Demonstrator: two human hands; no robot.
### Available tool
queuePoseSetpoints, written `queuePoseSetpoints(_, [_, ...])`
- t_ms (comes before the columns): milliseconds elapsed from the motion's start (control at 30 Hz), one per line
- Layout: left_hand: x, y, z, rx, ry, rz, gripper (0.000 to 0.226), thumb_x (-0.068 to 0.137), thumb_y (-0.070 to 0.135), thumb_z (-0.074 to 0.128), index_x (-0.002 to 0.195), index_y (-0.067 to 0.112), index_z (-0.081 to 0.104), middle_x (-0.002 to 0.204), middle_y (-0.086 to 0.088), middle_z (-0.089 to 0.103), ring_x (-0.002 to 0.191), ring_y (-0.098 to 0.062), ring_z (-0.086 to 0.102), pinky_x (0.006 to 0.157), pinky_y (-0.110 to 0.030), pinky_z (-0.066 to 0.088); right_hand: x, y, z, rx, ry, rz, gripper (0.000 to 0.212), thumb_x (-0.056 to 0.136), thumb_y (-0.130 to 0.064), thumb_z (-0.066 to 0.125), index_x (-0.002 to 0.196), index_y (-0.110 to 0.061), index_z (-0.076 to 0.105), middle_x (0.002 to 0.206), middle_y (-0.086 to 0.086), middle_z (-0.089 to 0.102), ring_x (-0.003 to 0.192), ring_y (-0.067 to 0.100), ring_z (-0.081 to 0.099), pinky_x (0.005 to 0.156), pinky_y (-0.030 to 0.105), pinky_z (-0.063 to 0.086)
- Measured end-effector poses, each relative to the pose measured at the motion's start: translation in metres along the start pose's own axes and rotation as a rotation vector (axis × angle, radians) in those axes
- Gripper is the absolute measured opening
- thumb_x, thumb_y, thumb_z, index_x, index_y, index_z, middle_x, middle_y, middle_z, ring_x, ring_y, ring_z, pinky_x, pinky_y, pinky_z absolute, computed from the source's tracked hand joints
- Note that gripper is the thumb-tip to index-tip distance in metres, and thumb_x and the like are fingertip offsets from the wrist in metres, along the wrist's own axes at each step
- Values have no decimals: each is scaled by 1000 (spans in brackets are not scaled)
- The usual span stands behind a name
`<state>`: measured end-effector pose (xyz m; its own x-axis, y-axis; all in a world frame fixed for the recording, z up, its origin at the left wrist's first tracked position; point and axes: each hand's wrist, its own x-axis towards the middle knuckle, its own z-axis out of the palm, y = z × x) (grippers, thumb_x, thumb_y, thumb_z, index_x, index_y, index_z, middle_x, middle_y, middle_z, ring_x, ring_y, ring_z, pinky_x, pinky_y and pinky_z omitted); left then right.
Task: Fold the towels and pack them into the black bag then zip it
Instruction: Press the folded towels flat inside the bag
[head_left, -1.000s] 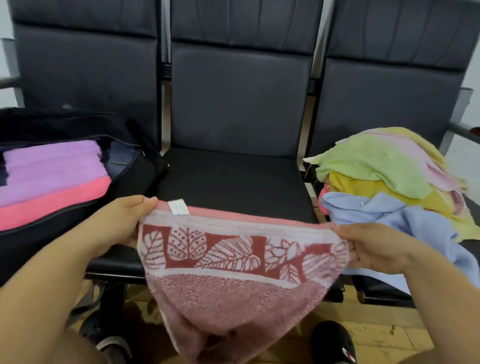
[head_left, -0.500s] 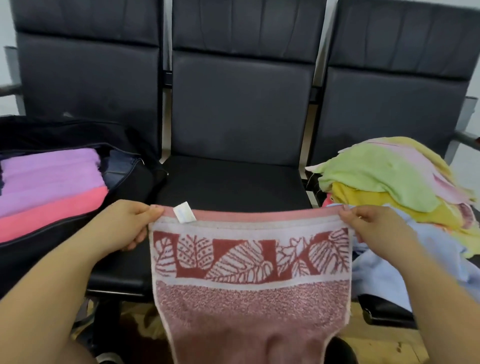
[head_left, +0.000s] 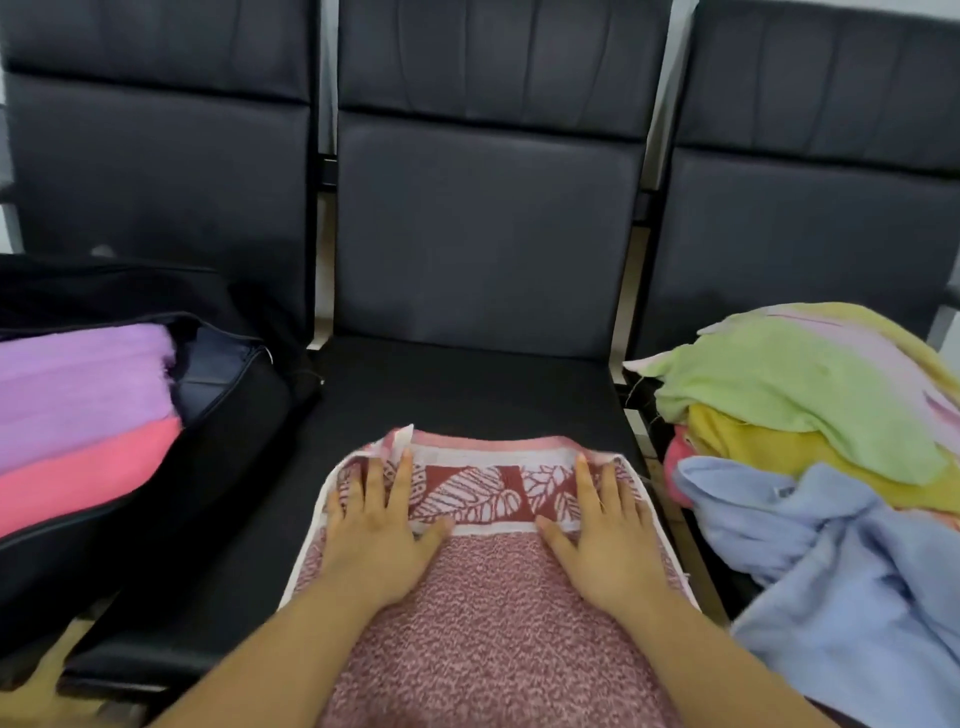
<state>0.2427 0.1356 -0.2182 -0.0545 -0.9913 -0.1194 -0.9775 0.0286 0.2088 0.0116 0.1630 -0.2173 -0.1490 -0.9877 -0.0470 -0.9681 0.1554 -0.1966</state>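
Seats (head_left: 483, 244): standing three abreast in black padding, backs upright, carrying everything listed below.
Black bag (head_left: 228, 415): lying open on the left seat, unzipped, well apart from both hands, nearer the left.
Packed towels (head_left: 78, 410): sitting folded inside the bag, purple above coral pink.
Loose towel pile (head_left: 810, 415): heaping unfolded on the right seat, green over yellow, pale blue spilling toward the near edge, just beside the right forearm.
Red leaf-pattern towel (head_left: 493, 623): lying flat on the middle seat, directly under both hands, leaf border at the far end, long axis running from the person toward the seat back, near end dropping out of view at the bottom.
White tag (head_left: 404, 441): sticking up at the far left corner, just beyond the left fingertips.
Left hand (head_left: 379, 540): pressing palm-down on the towel's left half, fingers straight and spread, gripping nothing.
Right hand (head_left: 602, 540): mirroring on the right half, fingers straight, flat, gripping nothing.
Deciding relation: likely folding along the long axis, near end toward far or the reverse, both hands equally placed; finished bundle then travelling leftward to the bag.
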Motion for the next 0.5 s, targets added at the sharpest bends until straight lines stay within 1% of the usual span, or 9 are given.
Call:
queuePoseSetpoints(67, [12,1,-1,49,-6,-9,85,87,75,14,148,28,-22,157,-11,-21,145,-31,-19,115,-50,-14,14,0,-1,-30,8,8,91,81,-77,9,150,-25,-18,159,11,-17,147,29,-9,119,43,-2])
queuePoseSetpoints(167, [37,2,-5,103,-17,-3,84,84,78,10,150,32,-14,158,-10,-20,144,-31,-21,113,-52,-16,38,1,-5,-52,-23,7,96,72,-81,1,151,-28,-15,158,10,-19,147,30,-11,119,44,-3])
queuePoseSetpoints(200, [47,2,-5,111,-26,-1,84,83,79,9,151,33,-13,158,-9,-19,145,-31,-19,113,-52,-15,47,1,-5,-67,-32,5,95,73,-81,1,151,-30,-13,159,10,-18,147,30,-11,119,45,-4])
queuePoseSetpoints(267, [64,2,-6,117,-24,3,85,82,79,9,151,34,-12,159,-9,-17,146,-30,-17,114,-51,-14,64,0,-4,-94,-40,2,85,84,-76,12,152,-30,-9,159,10,-18,147,30,-12,119,45,-5])
queuePoseSetpoints(300, [74,3,-7,118,-18,4,85,82,79,9,151,34,-11,159,-8,-17,146,-30,-16,115,-51,-14,74,-1,-4,-97,-39,2,82,87,-74,15,153,-30,-7,159,10,-17,147,31,-12,119,45,-5])
queuePoseSetpoints(400, [105,3,-10,118,4,12,84,82,79,8,151,34,-10,159,-7,-15,146,-28,-14,116,-50,-12,106,-2,-4,-97,-30,4,82,85,-75,14,153,-31,-3,160,10,-13,147,30,-11,118,43,-6])
queuePoseSetpoints(500, [136,6,-11,109,25,23,84,82,79,8,151,34,-10,160,-6,-14,147,-27,-13,116,-49,-11,137,-4,-2,-81,-5,13,81,87,-74,17,153,-32,-1,160,10,-9,147,30,-8,119,43,-4])
